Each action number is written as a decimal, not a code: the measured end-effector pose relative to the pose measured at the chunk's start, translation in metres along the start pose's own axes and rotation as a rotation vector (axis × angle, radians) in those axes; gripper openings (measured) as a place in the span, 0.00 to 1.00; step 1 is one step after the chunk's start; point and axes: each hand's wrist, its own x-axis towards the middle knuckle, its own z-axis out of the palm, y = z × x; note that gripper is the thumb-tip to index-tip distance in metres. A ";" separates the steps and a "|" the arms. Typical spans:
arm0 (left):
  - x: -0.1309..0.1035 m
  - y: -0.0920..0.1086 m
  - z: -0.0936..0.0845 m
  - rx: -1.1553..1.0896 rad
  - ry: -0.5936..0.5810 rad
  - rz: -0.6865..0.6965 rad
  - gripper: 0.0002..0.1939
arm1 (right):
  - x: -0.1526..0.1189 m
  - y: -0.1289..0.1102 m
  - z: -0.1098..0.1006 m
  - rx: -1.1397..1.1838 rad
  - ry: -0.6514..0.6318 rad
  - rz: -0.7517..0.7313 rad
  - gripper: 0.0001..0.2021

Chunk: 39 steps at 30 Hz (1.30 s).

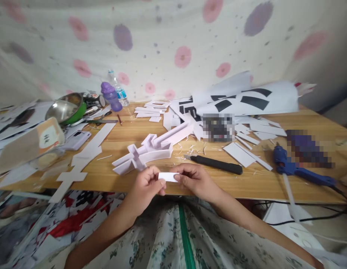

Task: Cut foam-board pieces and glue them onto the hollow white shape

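A small white strip (pixel 168 176) is held level at the table's front edge. My left hand (pixel 149 182) pinches its left end, and my right hand (pixel 191 178) pinches the right end between thumb and fingers. Just beyond my hands lies a pale, hollow built-up shape (pixel 159 147) with upright walls. A black utility knife (pixel 216 164) rests to the right of it, blade pointing left. Thin white shavings are scattered between the knife and the shape.
A blue glue gun (pixel 288 164) with a cord lies at the right. White cut pieces (pixel 240 154) and rolled printed sheets (pixel 260 98) are behind the knife. At the left are a flat white cutout (pixel 86 153), a phone (pixel 76 140), a green pan (pixel 75 112), a purple bottle (pixel 111 98) and a plastic bottle (pixel 121 93).
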 end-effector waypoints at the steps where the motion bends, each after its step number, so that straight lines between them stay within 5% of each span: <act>1: 0.002 0.001 0.002 0.015 -0.081 -0.022 0.09 | -0.002 -0.002 -0.005 -0.073 -0.028 -0.023 0.08; 5: 0.012 0.001 0.011 0.081 -0.216 -0.055 0.13 | -0.010 -0.008 -0.030 -0.304 -0.126 -0.103 0.10; 10: 0.025 -0.006 0.025 -0.036 -0.034 0.037 0.12 | -0.023 0.002 -0.068 -0.972 0.275 -0.040 0.17; 14: 0.029 -0.007 0.038 -0.343 0.050 -0.064 0.13 | -0.027 0.009 -0.081 -1.314 0.196 0.089 0.19; 17: 0.027 -0.003 0.044 -0.490 0.027 -0.136 0.14 | -0.028 0.008 -0.077 -1.313 0.238 0.116 0.15; 20: 0.024 0.002 0.046 -0.552 0.026 -0.163 0.15 | -0.031 0.002 -0.071 -1.116 0.287 -0.008 0.14; 24: 0.020 0.008 0.047 -0.629 0.011 -0.204 0.15 | -0.038 -0.005 -0.060 -0.903 0.137 -0.185 0.16; 39: 0.010 0.011 0.048 -0.829 -0.136 -0.254 0.13 | -0.033 -0.007 -0.043 -0.947 0.212 -0.384 0.20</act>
